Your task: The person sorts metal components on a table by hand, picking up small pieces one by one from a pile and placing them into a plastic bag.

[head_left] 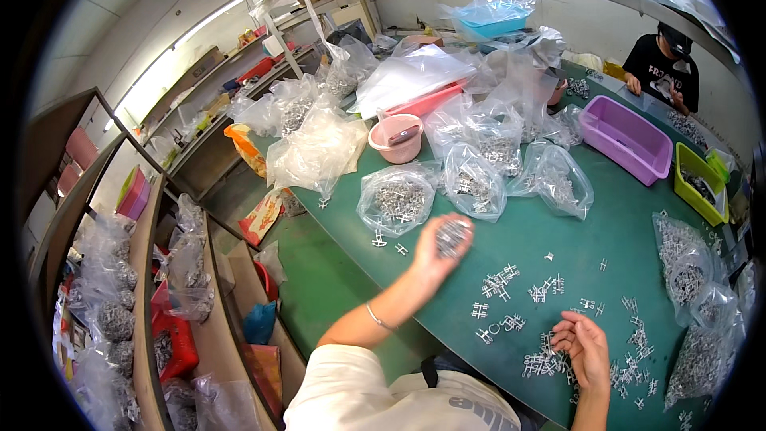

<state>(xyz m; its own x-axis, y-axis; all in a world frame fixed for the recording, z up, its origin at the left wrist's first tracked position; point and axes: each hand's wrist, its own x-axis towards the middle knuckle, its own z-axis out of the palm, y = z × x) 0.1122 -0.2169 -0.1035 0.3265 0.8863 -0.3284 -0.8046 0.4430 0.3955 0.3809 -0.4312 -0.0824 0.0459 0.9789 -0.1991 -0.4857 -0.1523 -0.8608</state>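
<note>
A heap of small grey parts (452, 236) sits cupped in my left hand (440, 246), fingers curled round it, so I should keep the palm level. My right hand (585, 345) rests half-open, holding nothing, loose parts (542, 363) just beside its fingertips.

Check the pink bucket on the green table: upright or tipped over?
Upright. The pink bucket stands on its base on the green table, its round mouth facing up and something dark lying across it.
</note>
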